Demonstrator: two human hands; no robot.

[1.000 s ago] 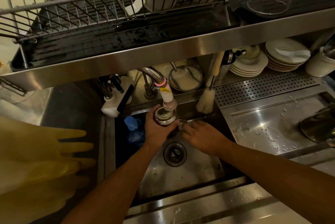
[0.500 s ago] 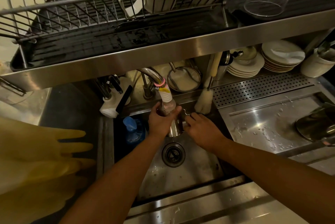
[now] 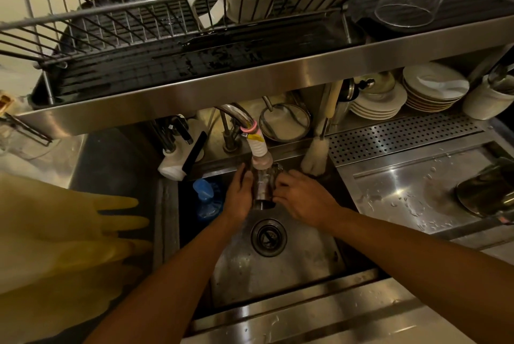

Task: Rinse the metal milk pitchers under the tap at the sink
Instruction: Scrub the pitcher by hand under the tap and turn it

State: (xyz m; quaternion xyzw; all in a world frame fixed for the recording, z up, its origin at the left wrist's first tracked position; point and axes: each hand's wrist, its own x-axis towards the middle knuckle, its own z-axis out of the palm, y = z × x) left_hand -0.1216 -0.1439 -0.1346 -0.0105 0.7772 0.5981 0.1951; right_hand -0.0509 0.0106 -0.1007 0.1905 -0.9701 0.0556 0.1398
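A small metal milk pitcher [image 3: 262, 189] sits right under the tap nozzle [image 3: 260, 153] over the sink [image 3: 278, 274]. My left hand [image 3: 239, 197] grips its left side. My right hand [image 3: 301, 199] holds its right side, fingers curled against the wall near the handle. The pitcher's mouth is hidden by the nozzle and my hands. A second metal pitcher [image 3: 486, 193] lies on its side on the wet draining board at the right edge.
Yellow rubber gloves [image 3: 55, 232] hang at the left. A blue item [image 3: 207, 199] lies in the sink's left corner, the drain [image 3: 268, 236] mid-basin. A brush [image 3: 315, 157], soap bottle [image 3: 173, 161], stacked plates [image 3: 434, 92] sit behind. A shelf with a dish rack [image 3: 180, 37] overhangs.
The pitcher has gone from tilted, mouth toward me, to upright beneath the nozzle. My right hand has risen from beside it and taken hold of its right side.
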